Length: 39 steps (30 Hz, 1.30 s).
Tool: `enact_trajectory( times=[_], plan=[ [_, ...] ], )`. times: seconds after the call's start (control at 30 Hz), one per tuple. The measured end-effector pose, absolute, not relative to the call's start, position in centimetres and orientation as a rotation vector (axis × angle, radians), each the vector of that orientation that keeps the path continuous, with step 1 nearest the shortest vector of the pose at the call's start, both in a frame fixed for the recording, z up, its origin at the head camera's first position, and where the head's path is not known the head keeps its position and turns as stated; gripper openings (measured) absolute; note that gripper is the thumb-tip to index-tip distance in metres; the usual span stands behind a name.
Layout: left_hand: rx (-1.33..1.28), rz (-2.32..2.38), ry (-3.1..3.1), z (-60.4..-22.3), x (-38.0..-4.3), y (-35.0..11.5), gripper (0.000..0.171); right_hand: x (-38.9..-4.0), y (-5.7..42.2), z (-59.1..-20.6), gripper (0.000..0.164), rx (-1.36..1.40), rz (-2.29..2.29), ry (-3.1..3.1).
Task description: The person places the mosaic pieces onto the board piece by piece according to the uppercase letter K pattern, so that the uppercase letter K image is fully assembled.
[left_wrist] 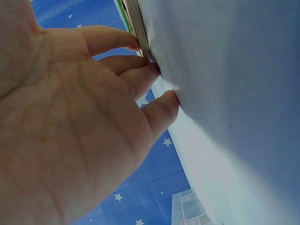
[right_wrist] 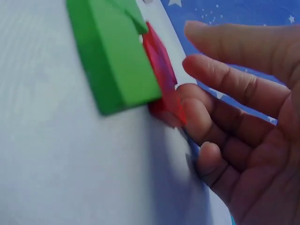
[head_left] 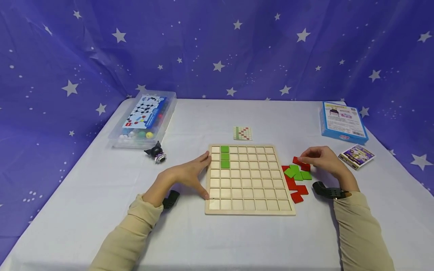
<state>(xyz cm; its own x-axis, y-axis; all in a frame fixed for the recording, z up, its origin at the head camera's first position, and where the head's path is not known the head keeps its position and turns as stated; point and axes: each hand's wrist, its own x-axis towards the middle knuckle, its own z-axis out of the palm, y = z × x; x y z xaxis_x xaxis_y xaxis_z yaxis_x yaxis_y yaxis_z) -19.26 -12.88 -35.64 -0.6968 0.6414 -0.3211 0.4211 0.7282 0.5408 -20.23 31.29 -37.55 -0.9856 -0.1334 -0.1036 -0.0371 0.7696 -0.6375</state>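
A wooden grid board [head_left: 249,212] lies flat on the table. Three green square tiles [head_left: 225,156] fill the top cells of its second column. My left hand [head_left: 188,173] is spread along the board's left edge, its thumb and fingertips touching the frame. Right of the board lies a loose pile of red tiles [head_left: 291,183] and green tiles [head_left: 298,175]. Over the pile's far side, my right hand [head_left: 320,158] has its fingertips at a red tile [right_wrist: 164,77]. In the right wrist view, its thumb and index finger stand apart from the tile.
Behind the board lies a small pattern card [head_left: 242,133]. At the left are a clear plastic case [head_left: 144,120] and a small black figurine [head_left: 156,152]. A blue box [head_left: 344,122] and a smaller card box [head_left: 356,156] stand at the right.
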Motion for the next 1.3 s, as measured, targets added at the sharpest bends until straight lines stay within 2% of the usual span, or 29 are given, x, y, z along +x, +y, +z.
enact_trajectory(
  times=[0.13,0.4,0.87,1.3],
  plan=[
    [0.815,0.587,2.432,-35.7,-19.4,-12.9,0.127,-20.2,31.5,-37.7,0.037,-0.188,-1.036,2.758],
    [0.812,0.571,2.436,-35.7,-19.4,-13.0,0.127,-20.0,30.9,-37.7,0.027,-0.398,-1.057,2.691],
    [0.818,0.6,2.427,-35.9,-19.4,-13.0,0.126,-19.6,29.8,-36.7,0.025,-0.385,-0.918,2.672],
    [0.816,0.612,2.425,-35.7,-19.3,-13.0,0.126,-19.8,29.8,-36.7,0.019,-0.332,-1.128,2.673]
  ],
)
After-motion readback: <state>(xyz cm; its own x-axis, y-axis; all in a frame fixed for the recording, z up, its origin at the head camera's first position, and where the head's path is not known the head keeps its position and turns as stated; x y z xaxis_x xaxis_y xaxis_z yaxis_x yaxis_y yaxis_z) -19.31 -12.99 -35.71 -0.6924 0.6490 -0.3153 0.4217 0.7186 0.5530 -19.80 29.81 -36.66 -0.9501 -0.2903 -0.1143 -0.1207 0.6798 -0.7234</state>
